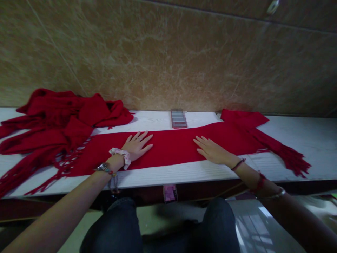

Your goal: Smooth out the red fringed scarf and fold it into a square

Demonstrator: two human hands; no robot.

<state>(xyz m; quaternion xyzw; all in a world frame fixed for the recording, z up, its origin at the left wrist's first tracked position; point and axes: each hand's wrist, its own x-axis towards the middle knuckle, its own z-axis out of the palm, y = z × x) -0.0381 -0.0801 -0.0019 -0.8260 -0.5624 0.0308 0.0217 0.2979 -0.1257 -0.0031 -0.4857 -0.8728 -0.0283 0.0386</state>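
A long red scarf (171,147) with fringed ends lies spread flat along a white table (302,137). My left hand (138,144) rests flat on it left of centre, fingers stretched out and slightly apart, a ring on one finger and a pale scrunchie at the wrist. My right hand (212,150) lies flat on the scarf to the right, fingers extended toward the left. Neither hand holds anything. The scarf's right end (286,154) is folded back, its fringe on the table.
A heap of more red fringed scarves (60,119) sits at the table's left end. A small blurred object (178,118) lies by the brown marbled wall (168,52). Another blurred item (170,192) is at the table's front edge. My knees are below.
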